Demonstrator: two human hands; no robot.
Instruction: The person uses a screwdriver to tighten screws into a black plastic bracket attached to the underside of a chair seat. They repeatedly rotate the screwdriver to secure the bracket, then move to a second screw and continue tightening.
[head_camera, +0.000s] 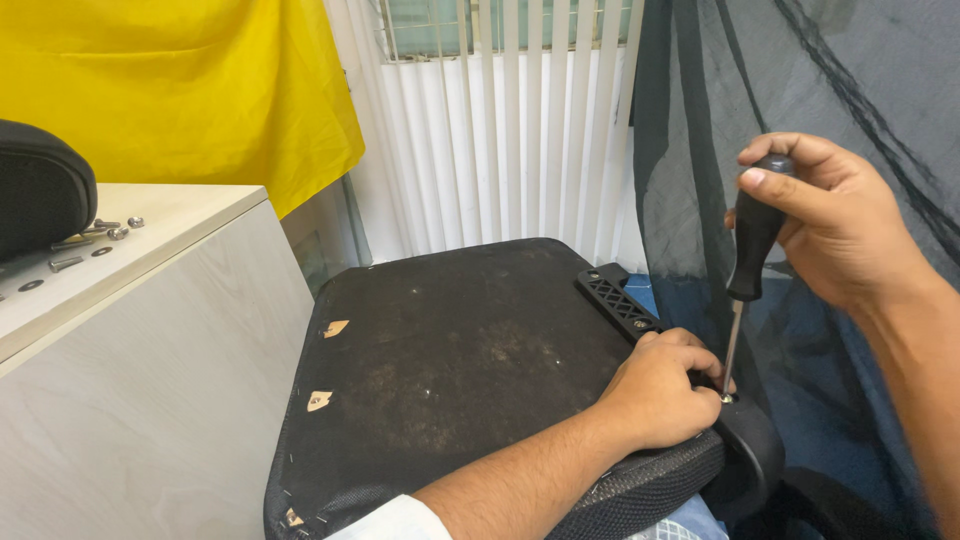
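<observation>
A: Position of the screwdriver (752, 262)?

B: Right of frame, held nearly upright. Black handle at the top, thin metal shaft pointing down, tip set at a screw spot on the black bracket (622, 300) at the right edge of the upturned chair seat (450, 360).

A: Grip of the right hand (835, 215)?

B: Closed around the screwdriver handle, thumb laid across its top end.

A: And the left hand (660, 390)?

B: Lower centre-right. Fingers were curled shut over the seat's edge just beside the screwdriver tip, pressing on the bracket area. A white sleeve showed at the bottom edge.

A: Condition of the seat?

B: Underside up, black and dusty, with a few small pale torn patches along its left edge. Mesh padding showed at the lower rim.

A: Surroundings?

B: A pale wood worktop (170, 215) at the left carried loose bolts and washers (95, 240) and a black padded part (40, 185). Yellow cloth (180, 90) hung at upper left, white vertical blinds (500, 140) at centre, dark mesh fabric (850, 80) at right.
</observation>
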